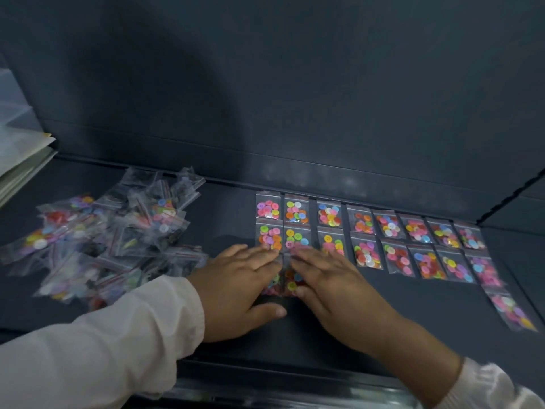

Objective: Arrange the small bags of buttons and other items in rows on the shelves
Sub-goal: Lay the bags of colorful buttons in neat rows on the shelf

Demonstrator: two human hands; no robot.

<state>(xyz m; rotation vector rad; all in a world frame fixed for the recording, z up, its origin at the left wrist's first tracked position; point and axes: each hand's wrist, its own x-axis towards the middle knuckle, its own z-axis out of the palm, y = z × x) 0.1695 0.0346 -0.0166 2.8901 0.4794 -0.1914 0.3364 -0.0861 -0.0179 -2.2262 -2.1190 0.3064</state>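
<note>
Small clear bags of coloured buttons lie in two neat rows (365,231) across the dark shelf (383,320), running from the middle to the right. A third row holds one bag at the far right (513,311). My left hand (239,287) and my right hand (333,284) lie flat, fingers straight, side by side on bags in the third row (287,283), which show between the two hands. Both hands press down on them. A loose heap of unsorted button bags (118,237) sits to the left.
A stack of white paper or folders (20,160) stands at the far left edge. The shelf's dark back wall (295,113) rises close behind the rows. A metal front lip (295,397) runs along the near edge.
</note>
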